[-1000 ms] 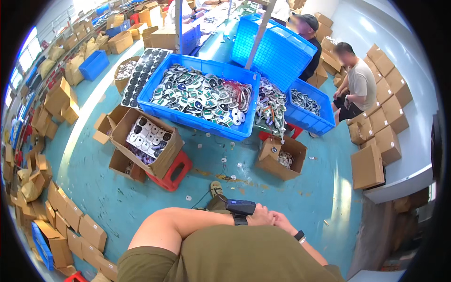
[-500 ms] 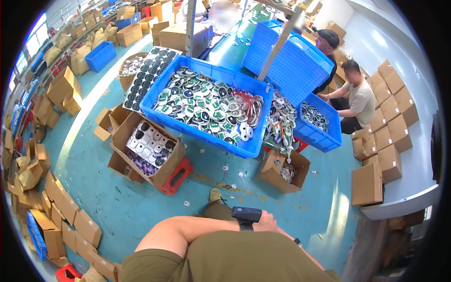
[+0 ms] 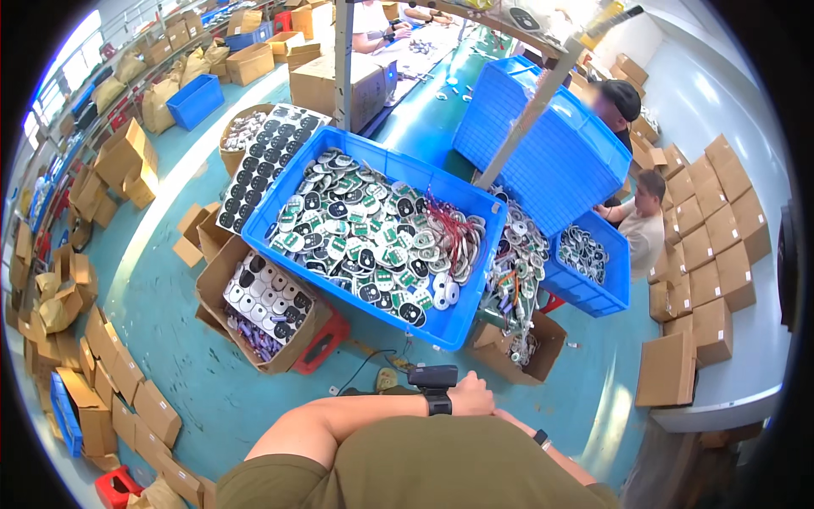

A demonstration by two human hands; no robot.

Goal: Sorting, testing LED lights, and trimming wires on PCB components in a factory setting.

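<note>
The right hand (image 3: 504, 416) is largely hidden behind the left hand (image 3: 471, 395) and shirt front (image 3: 424, 458); whether it grips anything cannot be confirmed. A parts heap (image 3: 515, 259) overlaps the carton (image 3: 551, 343) below. A box (image 3: 294, 349) masks most of a red stool (image 3: 329, 341). The upper edge cuts off a co-worker in white (image 3: 366, 19). Markings on the discs (image 3: 348, 225) are too small to read.

I can't read any words here; little white paper stickers (image 3: 749, 276) on brown cardboard boxes (image 3: 710, 329) look too small.
</note>
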